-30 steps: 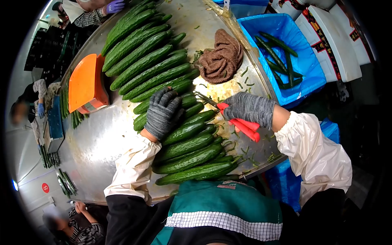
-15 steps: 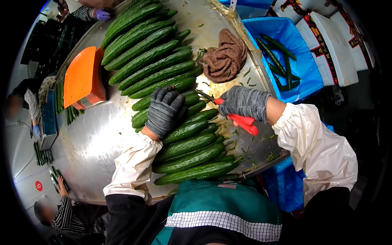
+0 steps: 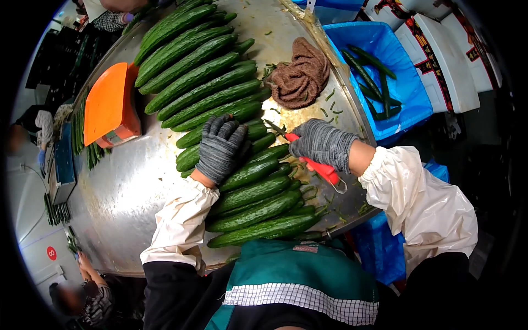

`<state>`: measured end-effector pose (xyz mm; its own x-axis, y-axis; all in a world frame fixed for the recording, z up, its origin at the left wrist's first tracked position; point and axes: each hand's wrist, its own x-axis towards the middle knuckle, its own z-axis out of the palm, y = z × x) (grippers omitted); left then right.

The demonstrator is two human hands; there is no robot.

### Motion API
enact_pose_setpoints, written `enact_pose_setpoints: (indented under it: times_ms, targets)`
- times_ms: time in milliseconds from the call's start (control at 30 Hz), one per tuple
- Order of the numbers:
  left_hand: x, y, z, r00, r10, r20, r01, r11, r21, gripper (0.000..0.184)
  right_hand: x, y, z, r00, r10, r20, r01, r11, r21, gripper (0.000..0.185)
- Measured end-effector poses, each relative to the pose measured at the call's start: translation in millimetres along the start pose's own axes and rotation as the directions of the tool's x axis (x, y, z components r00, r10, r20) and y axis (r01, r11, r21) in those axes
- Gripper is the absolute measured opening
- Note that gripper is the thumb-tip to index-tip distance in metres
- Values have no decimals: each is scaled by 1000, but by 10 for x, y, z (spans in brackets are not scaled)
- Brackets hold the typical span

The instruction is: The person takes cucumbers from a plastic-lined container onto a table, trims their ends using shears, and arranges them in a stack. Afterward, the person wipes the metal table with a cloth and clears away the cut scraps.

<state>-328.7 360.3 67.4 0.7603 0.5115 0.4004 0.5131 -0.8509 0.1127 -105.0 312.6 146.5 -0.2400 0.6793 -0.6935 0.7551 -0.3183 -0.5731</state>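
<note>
A long row of green cucumbers [image 3: 190, 63] lies side by side on the metal table [image 3: 118, 203]. My left hand [image 3: 221, 147], in a grey glove, rests on cucumbers in the middle of the row, its fingers lying over them and slightly spread. In my gloved right hand [image 3: 320, 144] are red-handled scissors [image 3: 323, 169], gripped with their blades pointing left at the cucumbers' right ends. The blades look closed together. Small green trimmings [image 3: 336, 111] are scattered to the right of the row.
A brown cloth [image 3: 300, 74] lies beyond my right hand. Farther right stands a blue-lined bin [image 3: 404, 77] holding several cucumbers, beside white boxes [image 3: 445, 60]. An orange scale [image 3: 107, 104] sits left of the row. Other people are at the table's left and far edges.
The scissor handles have come together in my right hand, which has shifted slightly left. My left hand stays on the cucumbers. A co-worker at lower left has moved their arms.
</note>
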Motion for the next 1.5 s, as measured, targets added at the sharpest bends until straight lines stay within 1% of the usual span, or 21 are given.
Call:
enact_pose_setpoints:
  times_ms: [67,100,167,200,267,300,367,400,467,500,600,767,900,1000,1100,1167,1300,1367,1400,1467,1500]
  targets:
    - [-1,1,-2,1000,0,3,0,1000,9,35,-6,-28,28,981,176,75,-191,918,347,23]
    - [0,1,-4,1000,1,4,-1,1000,9,34,-27,-6,35,982,176,74,-191,918,348,23]
    - [1,4,-5,1000,1,4,-1,1000,11,34,-100,95,40,995,99,-18,-87,931,354,29]
    - [-3,19,3,1000,-12,2,12,1000,22,34,-193,121,25,995,97,-16,-86,932,353,29]
    - [-17,23,1,999,-32,-2,32,999,34,33,-438,135,-25,997,66,36,-73,760,645,27]
    - [-15,23,-4,1000,-31,0,31,999,32,33,-502,163,0,997,66,38,-75,762,643,27]
    - [-8,33,0,1000,-28,-1,28,999,26,33,-606,212,43,986,86,146,-169,564,808,27]
    - [-6,36,2,999,-38,4,38,999,29,34,-619,241,59,985,91,143,-170,563,809,27]
    - [-6,39,9,999,-47,8,47,998,32,34,-620,292,101,976,20,219,-202,471,859,29]
    - [-10,38,13,999,-50,10,49,998,30,34,-632,243,117,982,30,188,-182,433,883,27]
    - [-17,32,3,999,-48,23,47,998,31,33,-570,211,127,982,37,186,-180,488,854,33]
    - [-15,28,3,998,-45,33,44,999,29,33,-460,271,198,988,-1,155,-136,469,873,40]
    - [-16,33,2,999,-46,23,45,998,35,34,-432,277,217,990,-27,140,-114,439,891,40]
    - [-21,27,4,999,-44,20,43,998,39,33,-387,262,246,987,19,161,-152,469,870,37]
    - [-18,32,7,999,-42,17,42,998,38,32,-396,188,307,993,22,118,-113,502,857,30]
    - [-16,37,12,999,-48,19,47,998,42,33,-377,145,352,989,112,97,-143,551,822,21]
    - [-20,28,19,999,-50,15,50,998,25,33,-391,216,397,989,129,67,-127,542,831,21]
    - [-16,29,16,999,-48,7,48,999,23,33,-475,280,376,996,85,24,-59,443,895,24]
    - [-14,34,8,999,-46,5,45,999,30,33,-513,316,342,996,84,26,-61,445,894,24]
    - [-14,32,-3,999,-43,4,43,998,38,33,-594,392,250,987,68,148,-163,456,875,31]
    - [-14,32,-2,999,-44,2,43,998,37,33,-633,415,238,985,70,159,-172,494,852,35]
